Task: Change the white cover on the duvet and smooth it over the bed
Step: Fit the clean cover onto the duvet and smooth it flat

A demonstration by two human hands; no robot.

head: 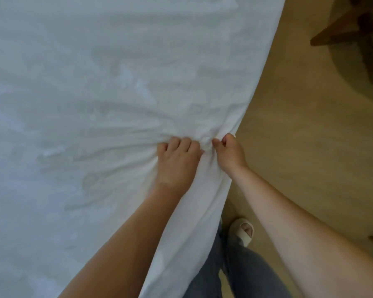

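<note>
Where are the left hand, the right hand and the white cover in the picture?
left hand [177, 161], head view, back of the hand
right hand [230, 152], head view, back of the hand
white cover [99, 82], head view, its wrinkled middle

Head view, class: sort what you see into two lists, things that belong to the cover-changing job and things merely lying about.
Job: cover, bunched near its edge; left hand, gripping it; right hand, pinching its edge.
Not the job: floor; slipper, on a foot; wooden furniture, top right.
</note>
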